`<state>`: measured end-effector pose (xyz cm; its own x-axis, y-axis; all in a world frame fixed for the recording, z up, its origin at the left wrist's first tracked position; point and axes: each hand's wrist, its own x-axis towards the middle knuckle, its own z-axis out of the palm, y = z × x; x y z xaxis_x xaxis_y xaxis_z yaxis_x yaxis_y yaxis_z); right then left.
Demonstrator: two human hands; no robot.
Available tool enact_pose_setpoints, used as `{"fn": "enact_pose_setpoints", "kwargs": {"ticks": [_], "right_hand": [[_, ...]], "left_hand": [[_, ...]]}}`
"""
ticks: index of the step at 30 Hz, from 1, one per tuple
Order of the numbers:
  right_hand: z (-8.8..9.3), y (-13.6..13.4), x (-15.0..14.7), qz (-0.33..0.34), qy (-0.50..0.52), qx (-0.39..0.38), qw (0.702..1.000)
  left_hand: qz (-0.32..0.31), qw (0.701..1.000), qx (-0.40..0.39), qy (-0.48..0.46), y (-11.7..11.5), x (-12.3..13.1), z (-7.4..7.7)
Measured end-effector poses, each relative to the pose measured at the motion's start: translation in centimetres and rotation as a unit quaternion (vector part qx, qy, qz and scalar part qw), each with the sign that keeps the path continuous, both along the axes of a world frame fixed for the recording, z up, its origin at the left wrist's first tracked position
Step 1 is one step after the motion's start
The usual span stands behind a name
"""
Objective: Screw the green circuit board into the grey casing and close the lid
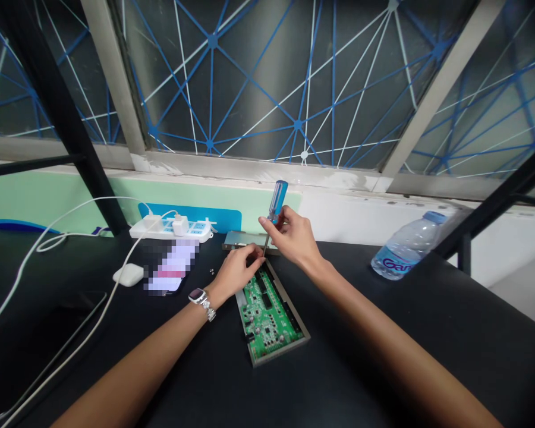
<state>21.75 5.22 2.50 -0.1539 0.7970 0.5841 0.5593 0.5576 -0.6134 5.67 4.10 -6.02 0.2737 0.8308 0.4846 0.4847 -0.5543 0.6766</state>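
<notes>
On the smooth, matte black tabletop (348, 356), we saw slender white cables (116, 197) looping in from the left, then a rounded, glossy white case (128, 274) beside a flat phone (172, 267). Behind them we noted a long plastic power strip (200, 230), white with pale blue sockets, and, nearer, a few tiny metallic bits (211, 271). Our left hand (237, 267), a silvery linked watch (198, 295) on its wrist, bent its fingers close to the screwdriver's tip; we could not tell whether they pinched anything. Beneath and just beside it lay the green circuit board (267, 324), studded with small chips, inside a shallow oblong metal tray (282, 352). The screwdriver (277, 201), with its ridged translucent blue handle and thin steel shaft, stood slightly tilted over the board's far end, our right hand (296, 235) closed around the handle's lower part. Well apart to the right, a clear, contoured plastic bottle (399, 249) with a blue cap leaned over.
</notes>
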Motion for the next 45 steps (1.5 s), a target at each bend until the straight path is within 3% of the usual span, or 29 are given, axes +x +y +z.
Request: {"fn": "enact_pose_setpoints", "kwargs": {"ticks": [13,26,34,40,45], "right_hand": [[0.9,-0.4,0.0,-0.049,-0.054,0.061,0.996],[1.2,-0.5,0.2,0.007,-0.041,0.040,0.998],[0.9,-0.2,0.3,0.103,0.028,-0.067,0.992],[1.6,0.1,0.9,0.231,0.074,-0.168,0.955],[1.8,0.2,1.2,0.244,0.062,-0.191,0.949]], "left_hand": [[0.006,1.000,-0.009,-0.003,0.1,0.0,-0.2],[-0.026,1.000,-0.005,0.014,0.5,-0.2,-0.5],[-0.033,0.999,0.003,0.017,0.4,-0.4,-0.1],[-0.078,0.996,0.015,-0.036,0.0,0.0,1.0],[-0.105,0.988,-0.044,-0.105,-0.1,0.3,0.9]]}}
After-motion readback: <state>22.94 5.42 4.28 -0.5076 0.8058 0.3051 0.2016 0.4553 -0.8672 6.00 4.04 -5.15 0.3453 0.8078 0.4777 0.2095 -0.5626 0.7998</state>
